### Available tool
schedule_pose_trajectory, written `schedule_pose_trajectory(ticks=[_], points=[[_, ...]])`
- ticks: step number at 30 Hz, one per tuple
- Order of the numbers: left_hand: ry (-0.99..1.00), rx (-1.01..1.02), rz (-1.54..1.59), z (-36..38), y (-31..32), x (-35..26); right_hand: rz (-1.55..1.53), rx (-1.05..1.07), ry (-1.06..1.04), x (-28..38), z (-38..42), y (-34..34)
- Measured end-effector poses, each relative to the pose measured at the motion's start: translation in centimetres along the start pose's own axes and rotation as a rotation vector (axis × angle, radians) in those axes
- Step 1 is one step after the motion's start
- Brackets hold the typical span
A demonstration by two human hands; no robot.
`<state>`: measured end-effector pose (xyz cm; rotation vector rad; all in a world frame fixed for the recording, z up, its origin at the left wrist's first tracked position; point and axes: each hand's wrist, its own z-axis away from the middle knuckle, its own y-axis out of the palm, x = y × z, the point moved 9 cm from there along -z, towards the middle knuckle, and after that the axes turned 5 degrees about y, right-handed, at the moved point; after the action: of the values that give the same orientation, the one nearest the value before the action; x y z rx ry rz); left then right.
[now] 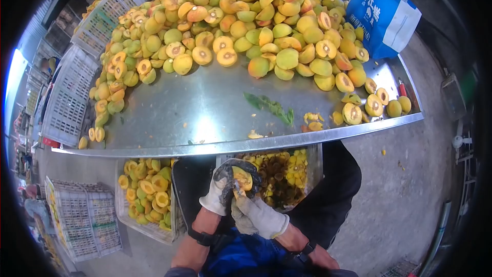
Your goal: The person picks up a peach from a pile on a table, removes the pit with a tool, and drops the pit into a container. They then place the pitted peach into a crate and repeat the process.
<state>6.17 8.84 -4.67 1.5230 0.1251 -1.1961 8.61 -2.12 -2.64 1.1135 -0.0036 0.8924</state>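
Note:
My left hand (224,182), in a white glove with a dark coated palm, is closed around a halved yellow peach (242,178). Against the lower side of that fruit sits my right hand (259,216), gloved in white, its fingers wrapped around a small tool (236,186). Only a thin bit of the tool shows at the peach; its kind is hidden. Both hands are above my lap, just below the metal table's front edge. Beneath them, between my legs, stands a bin (313,166) of yellow scraps and dark brown pits.
A large heap of peaches (230,20), many halved, covers the back of the metal table (200,92). Green leaves (269,106) lie nearer. A blue bag (376,15) stands at right. A crate of pitted halves (148,192) and a stacked white crate (87,220) are at left.

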Motion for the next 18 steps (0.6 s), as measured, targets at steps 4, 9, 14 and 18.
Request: schedule_pose_trajectory(ticks=[4,9,14,18], points=[[0.089,-0.031,-0.299,-0.2,2.3,-1.6,-0.226,0.113,0.045,0.1,0.3,0.8],[0.026,0.119,-0.162,-0.8,2.8,-0.8,-0.370,0.256,0.052,0.5,1.0,2.4],[-0.014,-0.051,0.128,0.5,0.7,1.4,-0.017,0.007,-0.038,0.3,0.5,-0.2],[0.042,-0.131,-0.087,1.3,0.5,0.8,0.165,-0.121,-0.157,1.0,0.7,-0.6]])
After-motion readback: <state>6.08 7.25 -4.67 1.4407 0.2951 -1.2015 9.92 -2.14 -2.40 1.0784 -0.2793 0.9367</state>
